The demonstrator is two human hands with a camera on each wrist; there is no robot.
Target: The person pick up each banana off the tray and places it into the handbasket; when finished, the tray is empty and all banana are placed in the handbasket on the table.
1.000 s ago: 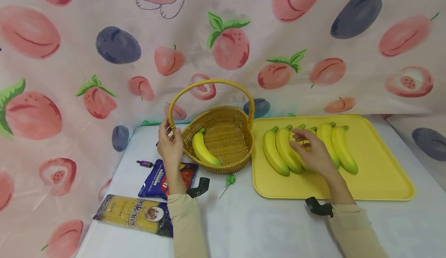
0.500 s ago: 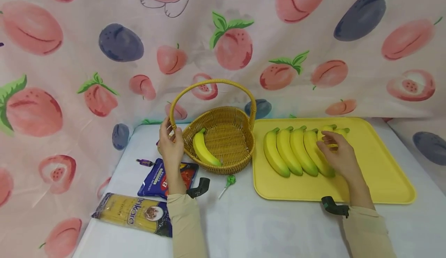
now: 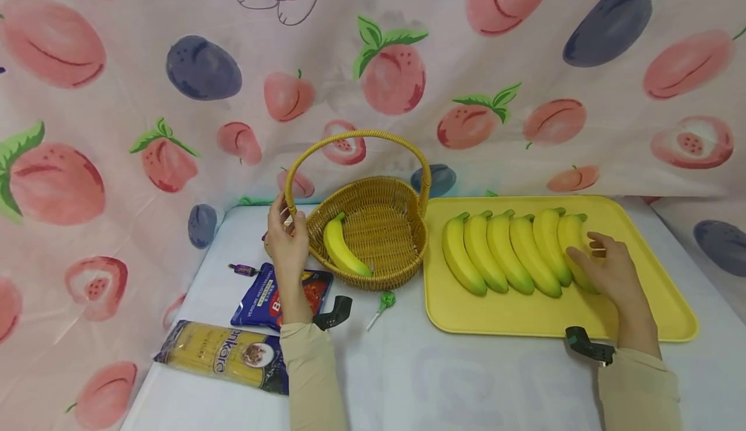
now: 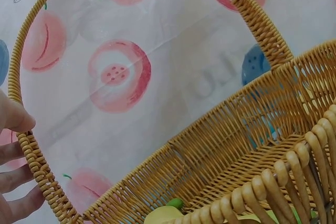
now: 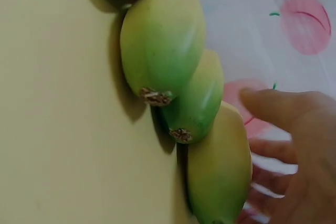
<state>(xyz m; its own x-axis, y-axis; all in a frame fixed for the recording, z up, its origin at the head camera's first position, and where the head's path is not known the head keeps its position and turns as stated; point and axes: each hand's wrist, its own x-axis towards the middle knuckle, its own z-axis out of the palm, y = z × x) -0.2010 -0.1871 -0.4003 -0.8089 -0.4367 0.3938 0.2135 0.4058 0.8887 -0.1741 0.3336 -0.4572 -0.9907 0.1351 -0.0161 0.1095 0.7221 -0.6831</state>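
Note:
My left hand (image 3: 289, 246) holds the left base of the handle (image 4: 32, 153) of a yellow-brown wicker basket (image 3: 402, 279), thumb on one side and fingers on the other. One banana (image 3: 342, 250) lies inside the basket along its left side. On the yellow tray (image 3: 635, 288), several bananas (image 3: 463, 256) lie side by side in a row. My right hand (image 3: 618, 272) is over the tray at the right end of the row, beside the rightmost banana (image 5: 223, 166). Its fingers are loosely bent with nothing between them; whether they touch that banana I cannot tell.
Left of the basket lie a purple-wrapped candy (image 3: 242, 269), a blue packet (image 3: 256, 301) partly under my left arm, and a bag of pasta (image 3: 215, 356). A green lollipop (image 3: 384, 301) is in front of the basket. A fruit-printed cloth (image 3: 326, 49) hangs behind.
My right hand has moved to the right over the row of bananas, from its middle to its right end. My left hand stays at the basket handle. The bananas have not moved.

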